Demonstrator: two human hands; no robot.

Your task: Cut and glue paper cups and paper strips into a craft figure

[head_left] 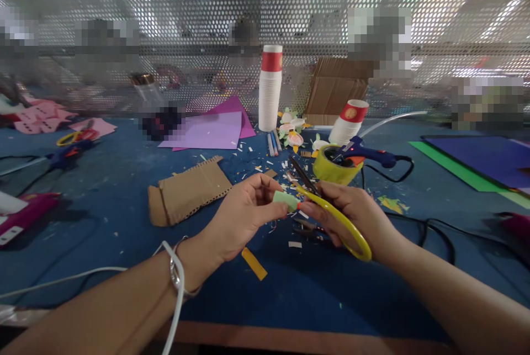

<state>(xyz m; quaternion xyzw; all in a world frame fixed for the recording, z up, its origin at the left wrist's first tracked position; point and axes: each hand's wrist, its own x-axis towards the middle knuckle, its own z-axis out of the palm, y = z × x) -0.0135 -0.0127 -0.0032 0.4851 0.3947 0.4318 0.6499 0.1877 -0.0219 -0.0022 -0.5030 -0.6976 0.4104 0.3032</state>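
Observation:
My left hand (pixel 236 220) pinches a small piece of light green paper (pixel 285 199) between thumb and fingers. In my right hand (pixel 362 214) are scissors with yellow handles (pixel 351 229), their dark blades pointing up and away to the left. The thumb and finger of that hand also come close to the green paper's right end, where a tiny red-orange bit (pixel 298 206) shows. Beneath my hands lie a dark hand tool (pixel 308 228), partly hidden, and many paper scraps. An orange-yellow paper strip (pixel 254 264) rests nearer me.
Folded cardboard (pixel 194 186) lies left, purple sheets (pixel 207 130) behind it. A tall paper-cup stack (pixel 270 95) stands centre back. A blue glue gun (pixel 368 152) rests on a yellow tape roll (pixel 331 171). Coloured sheets (pixel 476 162) lie right. A white cable (pixel 177 300) crosses my left wrist.

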